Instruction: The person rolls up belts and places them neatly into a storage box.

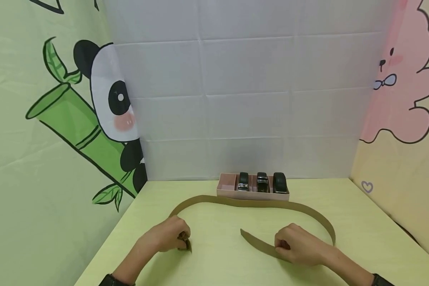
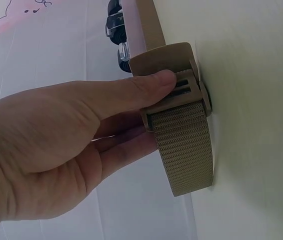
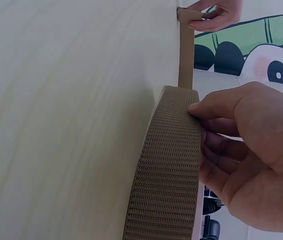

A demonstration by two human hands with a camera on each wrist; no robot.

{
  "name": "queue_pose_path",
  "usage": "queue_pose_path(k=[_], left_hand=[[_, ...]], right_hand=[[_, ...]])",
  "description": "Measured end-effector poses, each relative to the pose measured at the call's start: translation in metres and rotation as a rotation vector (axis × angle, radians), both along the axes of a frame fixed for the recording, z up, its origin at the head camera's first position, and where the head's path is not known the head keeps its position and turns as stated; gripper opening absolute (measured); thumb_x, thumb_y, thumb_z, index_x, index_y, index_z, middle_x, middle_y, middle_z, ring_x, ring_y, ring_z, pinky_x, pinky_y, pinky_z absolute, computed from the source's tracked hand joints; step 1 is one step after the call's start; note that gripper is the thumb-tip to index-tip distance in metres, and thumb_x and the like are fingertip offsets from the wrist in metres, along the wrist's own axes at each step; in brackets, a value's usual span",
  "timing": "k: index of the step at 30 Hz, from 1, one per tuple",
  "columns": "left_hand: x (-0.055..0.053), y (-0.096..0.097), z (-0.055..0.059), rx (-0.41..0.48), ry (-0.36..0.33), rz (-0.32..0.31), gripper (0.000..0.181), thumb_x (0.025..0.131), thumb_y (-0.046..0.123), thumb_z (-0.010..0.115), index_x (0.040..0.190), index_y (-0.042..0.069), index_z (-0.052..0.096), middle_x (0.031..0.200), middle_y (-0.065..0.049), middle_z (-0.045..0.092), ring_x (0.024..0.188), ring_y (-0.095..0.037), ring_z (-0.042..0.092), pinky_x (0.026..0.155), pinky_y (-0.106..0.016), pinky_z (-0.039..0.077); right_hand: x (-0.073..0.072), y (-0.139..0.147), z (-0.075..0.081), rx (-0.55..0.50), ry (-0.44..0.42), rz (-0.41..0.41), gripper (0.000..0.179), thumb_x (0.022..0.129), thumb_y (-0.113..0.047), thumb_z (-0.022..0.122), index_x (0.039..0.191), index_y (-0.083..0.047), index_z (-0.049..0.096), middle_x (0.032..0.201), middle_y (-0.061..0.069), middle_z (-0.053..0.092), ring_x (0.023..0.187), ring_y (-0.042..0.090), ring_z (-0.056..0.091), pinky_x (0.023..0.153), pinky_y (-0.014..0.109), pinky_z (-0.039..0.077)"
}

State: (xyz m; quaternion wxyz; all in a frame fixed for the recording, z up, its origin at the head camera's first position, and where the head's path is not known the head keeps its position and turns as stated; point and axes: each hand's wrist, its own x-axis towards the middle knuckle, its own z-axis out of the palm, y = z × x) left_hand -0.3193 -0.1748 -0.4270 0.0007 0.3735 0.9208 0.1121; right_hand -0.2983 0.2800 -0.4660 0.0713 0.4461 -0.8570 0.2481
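A long khaki webbing belt (image 1: 257, 203) stands on its edge on the table, curving in a wide arc from hand to hand. On the left, my left hand (image 1: 169, 234) holds the belt's metal buckle (image 2: 162, 60), thumb on its slotted frame and fingers behind. A short ribbed end of webbing hangs below the buckle in the left wrist view. My right hand (image 1: 302, 244) pinches the strap between thumb and fingers a little way from its loose tip (image 1: 248, 237), which points left. The ribbed weave shows close up in the right wrist view.
Behind the belt's arc, a pink divided tray (image 1: 236, 195) holds three rolled black belts (image 1: 262, 182) with buckles. A white cloth backdrop (image 1: 243, 99) rises behind the table (image 1: 214, 234). Printed cloth walls, with a panda (image 1: 111, 95) at left and a pink bear at right, flank it.
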Motion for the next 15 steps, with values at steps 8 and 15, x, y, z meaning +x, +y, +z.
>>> queue_pose_path(k=[8, 15], left_hand=[[0.011, -0.001, 0.0, 0.005, 0.051, 0.166, 0.035, 0.084, 0.004, 0.095, 0.063, 0.016, 0.07, 0.06, 0.013, 0.056, 0.059, 0.0, 0.045, 0.057, -0.022, 0.043], [0.02, -0.002, 0.003, -0.019, 0.102, 0.326, 0.037, 0.076, -0.001, 0.094, 0.058, 0.014, 0.065, 0.064, 0.007, 0.061, 0.06, -0.009, 0.052, 0.056, -0.028, 0.048]], right_hand=[[0.004, -0.008, 0.004, 0.008, -0.09, -0.076, 0.032, 0.098, -0.002, 0.076, 0.076, -0.024, 0.073, 0.068, -0.024, 0.051, 0.062, -0.011, 0.04, 0.059, 0.015, 0.039], [0.008, -0.013, 0.005, -0.006, -0.142, -0.102, 0.027, 0.098, -0.002, 0.077, 0.079, -0.02, 0.078, 0.07, -0.021, 0.06, 0.064, -0.01, 0.046, 0.061, 0.017, 0.045]])
